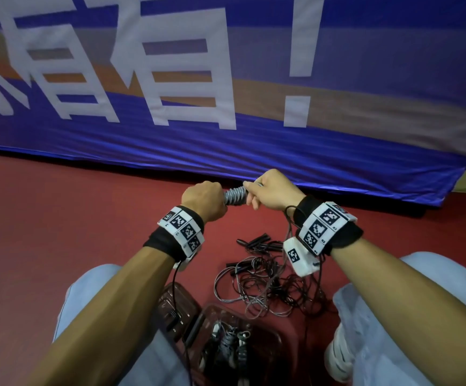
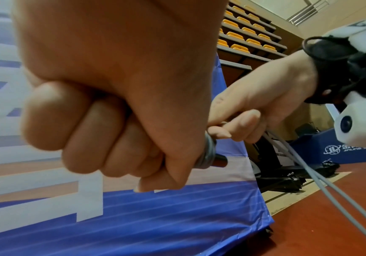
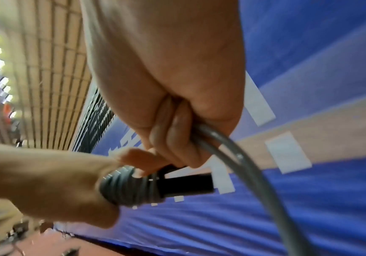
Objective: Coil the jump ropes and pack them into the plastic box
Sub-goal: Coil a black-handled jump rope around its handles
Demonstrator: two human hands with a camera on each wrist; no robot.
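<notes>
Red gym floor, blue banner behind: rope winding in progress.
My left hand grips the black handles wrapped in grey jump rope; my right hand pinches two loose strands. Uncoiled ropes lie beyond the plastic box. Banner reads "有!".

Head cam looks steeply down past both forearms at the floor and banner. Left wrist cam sits tight under the left hand, facing the banner. Right wrist cam, equally close, tilts up. All three share the rope between the hands.
</notes>
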